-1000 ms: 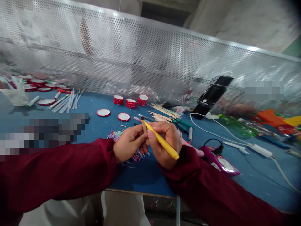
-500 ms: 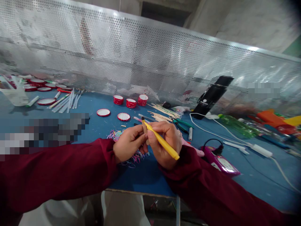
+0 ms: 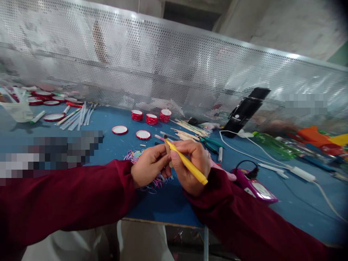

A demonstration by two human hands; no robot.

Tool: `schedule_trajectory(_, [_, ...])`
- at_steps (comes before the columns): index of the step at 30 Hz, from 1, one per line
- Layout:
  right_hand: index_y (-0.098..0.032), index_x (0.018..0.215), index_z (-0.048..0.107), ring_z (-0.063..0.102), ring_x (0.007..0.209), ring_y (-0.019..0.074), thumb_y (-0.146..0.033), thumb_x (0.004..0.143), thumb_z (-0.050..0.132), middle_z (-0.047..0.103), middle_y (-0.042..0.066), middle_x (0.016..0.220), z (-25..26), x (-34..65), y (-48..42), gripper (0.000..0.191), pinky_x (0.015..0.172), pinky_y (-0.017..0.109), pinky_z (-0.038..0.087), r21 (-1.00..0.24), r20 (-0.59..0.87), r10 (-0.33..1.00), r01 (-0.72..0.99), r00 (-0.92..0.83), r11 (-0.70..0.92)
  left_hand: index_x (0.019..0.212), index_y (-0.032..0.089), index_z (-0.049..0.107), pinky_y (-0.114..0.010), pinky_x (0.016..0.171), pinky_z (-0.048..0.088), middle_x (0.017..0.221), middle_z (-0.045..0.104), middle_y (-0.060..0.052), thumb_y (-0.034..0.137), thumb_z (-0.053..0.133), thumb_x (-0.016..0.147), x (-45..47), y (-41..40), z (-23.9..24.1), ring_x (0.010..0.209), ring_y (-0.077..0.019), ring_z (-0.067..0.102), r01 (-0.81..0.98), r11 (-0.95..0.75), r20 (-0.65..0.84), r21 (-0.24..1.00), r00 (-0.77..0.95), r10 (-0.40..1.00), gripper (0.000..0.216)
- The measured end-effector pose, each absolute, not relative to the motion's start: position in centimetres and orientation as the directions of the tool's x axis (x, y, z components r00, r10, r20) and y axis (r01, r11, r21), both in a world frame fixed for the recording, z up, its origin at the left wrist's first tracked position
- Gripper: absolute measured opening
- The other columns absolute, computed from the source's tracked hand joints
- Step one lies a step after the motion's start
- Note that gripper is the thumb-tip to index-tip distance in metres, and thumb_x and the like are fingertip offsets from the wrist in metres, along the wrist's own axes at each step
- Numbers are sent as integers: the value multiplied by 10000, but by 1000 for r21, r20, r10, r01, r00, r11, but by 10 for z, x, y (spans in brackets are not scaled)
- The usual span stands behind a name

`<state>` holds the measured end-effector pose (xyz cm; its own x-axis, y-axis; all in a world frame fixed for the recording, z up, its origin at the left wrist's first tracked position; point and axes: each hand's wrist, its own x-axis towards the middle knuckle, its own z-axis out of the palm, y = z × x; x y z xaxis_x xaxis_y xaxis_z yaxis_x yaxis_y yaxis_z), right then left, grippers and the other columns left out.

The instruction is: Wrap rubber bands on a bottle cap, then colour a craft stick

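Over the front of the blue table, my left hand (image 3: 148,166) pinches a short brown stick with a dark top end (image 3: 166,144). The stick points upward between my fingers, and its lower part is mostly hidden by them. My right hand (image 3: 194,161) is closed around a yellow marker (image 3: 191,168) in a writing grip. The marker's tip meets the stick just below the dark end. Beneath my hands lies a heap of thin pastel-coloured loops (image 3: 156,184), partly covered by my left hand.
Red-and-white round lids (image 3: 143,135) and red tape-like rolls (image 3: 151,119) sit behind my hands. Wooden sticks (image 3: 187,135) and green-handled pliers (image 3: 209,143) lie to the right, near a black bottle (image 3: 244,112), a white cable (image 3: 244,152) and a purple device (image 3: 258,190). Glue sticks (image 3: 80,117) lie left.
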<state>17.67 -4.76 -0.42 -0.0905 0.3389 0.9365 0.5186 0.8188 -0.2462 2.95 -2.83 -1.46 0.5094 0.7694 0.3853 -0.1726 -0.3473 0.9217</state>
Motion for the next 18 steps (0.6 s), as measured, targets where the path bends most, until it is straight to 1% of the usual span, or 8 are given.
schedule_trajectory(3, [-243,986,573,736,893,203,-161,885,645,719,37,945,-5,177,-47,149,774,373,609,-248,933,345,513,-102,822,820,182,511,-209,468,492,586,609,15,520,607,928,30,-28,-14,471,-106,586,-175,-348,387,921,507,770,368])
schedule_trajectory(7, [-233,967,574,731,854,194,-137,871,657,720,42,924,-4,177,-47,159,760,358,597,-232,941,327,543,-84,807,818,177,513,-205,472,494,589,615,10,522,597,934,29,-28,-15,473,-104,592,-174,-339,379,925,511,772,374])
schedule_trajectory(12, [-223,967,575,739,881,202,-128,868,659,721,51,926,-3,178,-47,161,780,361,591,-237,940,328,505,-97,830,814,176,513,-208,472,500,588,614,10,526,597,930,29,-28,-15,472,-105,590,-177,-336,378,925,514,770,378])
schedule_trajectory(15, [-224,969,576,743,887,206,-135,869,657,726,55,933,-3,177,-47,157,770,357,593,-233,935,336,514,-116,826,813,176,510,-203,463,491,584,611,12,513,597,931,30,-28,-15,466,-104,585,-178,-346,387,921,507,770,367])
schedule_trajectory(18, [-229,963,577,738,863,204,-139,874,655,727,52,924,-3,177,-47,148,759,360,592,-242,936,340,535,-91,809,822,177,507,-203,468,494,584,613,11,501,588,938,30,-28,-15,469,-106,589,-174,-336,377,926,507,776,354])
